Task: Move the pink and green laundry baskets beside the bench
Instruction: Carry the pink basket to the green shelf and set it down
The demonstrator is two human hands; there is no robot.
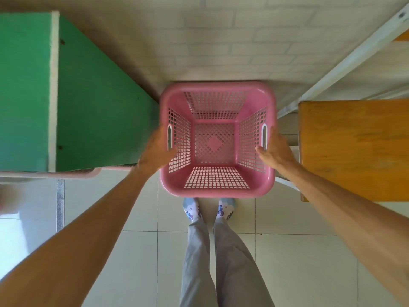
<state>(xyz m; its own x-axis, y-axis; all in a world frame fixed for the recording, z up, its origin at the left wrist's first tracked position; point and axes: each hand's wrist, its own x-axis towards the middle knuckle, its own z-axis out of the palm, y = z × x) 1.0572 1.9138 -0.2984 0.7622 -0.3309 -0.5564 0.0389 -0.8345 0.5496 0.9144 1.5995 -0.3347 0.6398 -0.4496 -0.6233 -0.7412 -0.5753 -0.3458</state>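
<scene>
The pink basket [218, 185] stands upright with its open mouth facing up, and nothing lies inside it; the latticed bottom with a solid diamond in the middle is in plain view. It sits between a green cabinet [97, 103] on the left and a wooden bench [354, 149] on the right, with its far rim close to the pale brick-pattern wall [232, 41]. Whether it rests on the tiled floor [298, 262] or hangs just above it cannot be told from this angle.

The left hand [157, 149] presses against the basket's left rim beside the white handle slot, thumb hooked over the edge into the inside. The right hand [276, 149] mirrors it on the right rim (thumb likewise over the edge, fingers down the outer wall and out of sight). Both hands are wrapped around the rim, well apart from each other, one on each side of the basket.

The near rim of the basket lies just ahead of the person's two feet in patterned socks [191, 210], with grey trousers [221, 262] below. A slanting white metal frame [354, 56] runs along the wall behind the bench. At the cabinet's near bottom edge, another strip of pink latticed plastic [88, 172] peeks out.
</scene>
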